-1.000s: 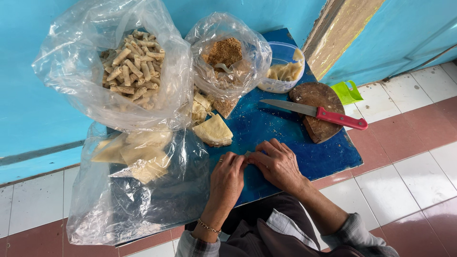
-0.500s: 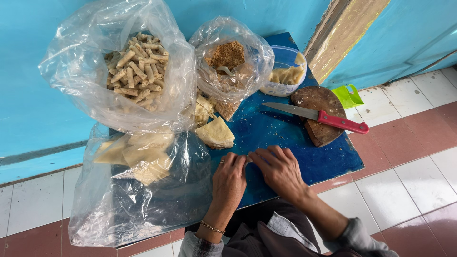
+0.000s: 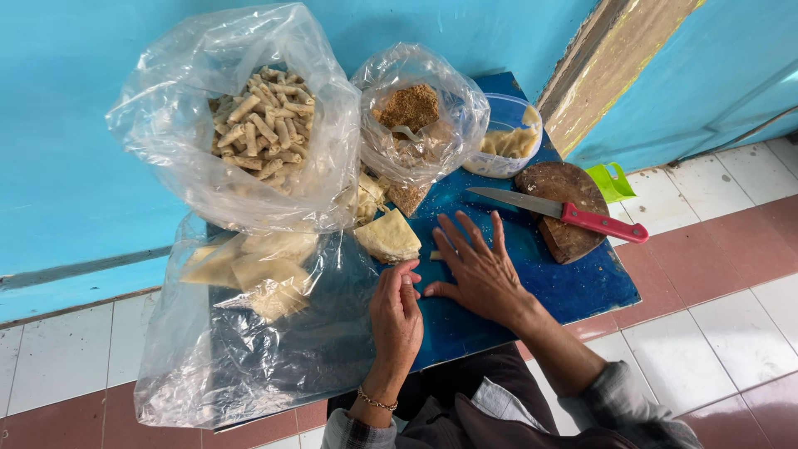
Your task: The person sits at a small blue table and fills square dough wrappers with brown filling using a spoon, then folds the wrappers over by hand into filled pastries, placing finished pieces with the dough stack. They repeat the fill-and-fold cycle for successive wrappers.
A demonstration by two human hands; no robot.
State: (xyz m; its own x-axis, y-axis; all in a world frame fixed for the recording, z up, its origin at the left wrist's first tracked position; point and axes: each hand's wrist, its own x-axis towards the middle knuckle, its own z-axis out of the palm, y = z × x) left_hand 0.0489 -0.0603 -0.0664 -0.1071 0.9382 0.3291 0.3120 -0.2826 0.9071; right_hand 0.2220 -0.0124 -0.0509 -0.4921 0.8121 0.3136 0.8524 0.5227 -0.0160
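My right hand (image 3: pixel 478 270) lies flat on the blue tabletop (image 3: pixel 582 287) with its fingers spread, the fingertips over a small pale piece of dough (image 3: pixel 435 255). Just to its left, my left hand (image 3: pixel 397 320) rests on the table with its fingers drawn together, tips touching the right thumb. I cannot see anything held inside it. A folded stack of pale wrappers (image 3: pixel 389 237) lies just beyond both hands.
A large clear bag of rolled pastry sticks (image 3: pixel 258 133) stands at the back left, beside a smaller bag of brown crumbs (image 3: pixel 416 108) and a plastic bowl (image 3: pixel 509 137). A red-handled knife (image 3: pixel 598 223) rests on a round wooden board (image 3: pixel 565 208). A flat bag of wrapper sheets (image 3: pixel 266 266) covers the table's left.
My right hand has slid forward and spread its fingers flat on the table. My left hand has stayed close beside it.
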